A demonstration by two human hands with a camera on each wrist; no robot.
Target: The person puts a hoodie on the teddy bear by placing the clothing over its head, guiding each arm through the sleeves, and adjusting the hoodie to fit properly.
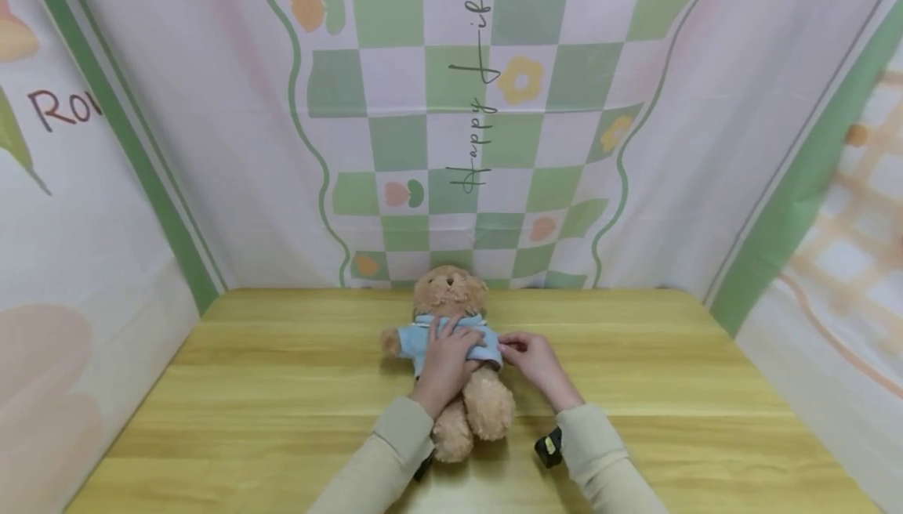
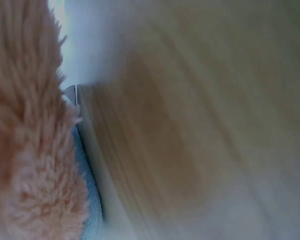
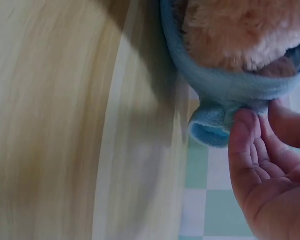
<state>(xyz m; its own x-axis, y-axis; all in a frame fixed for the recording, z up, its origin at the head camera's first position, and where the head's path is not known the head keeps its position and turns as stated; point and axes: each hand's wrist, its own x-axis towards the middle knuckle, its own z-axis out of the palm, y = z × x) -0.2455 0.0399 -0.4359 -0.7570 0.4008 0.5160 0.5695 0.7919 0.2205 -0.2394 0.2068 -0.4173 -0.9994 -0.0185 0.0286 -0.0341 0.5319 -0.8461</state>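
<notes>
A light-brown teddy bear (image 1: pixel 490 404) lies on its back at the table's far middle, its head toward the back wall. It wears a pale blue shirt (image 1: pixel 422 345). My left hand (image 1: pixel 447 357) rests on the shirt's front with its fingers spread. At the bear's right side in the head view, my right hand (image 1: pixel 536 361) pinches the shirt's edge between thumb and fingers. In the right wrist view, a short blue sleeve (image 3: pixel 210 131) hangs beside the pinching fingertips (image 3: pixel 246 117), its opening showing. One furry paw (image 1: pixel 390 342) sticks out of the other sleeve.
The bear lies on a wood-grain table (image 1: pixel 282 389). A green and white checked cloth (image 1: pixel 458 83) hangs behind the far edge, with printed cloths on both sides. A small black device (image 1: pixel 549 448) sits at the right wrist.
</notes>
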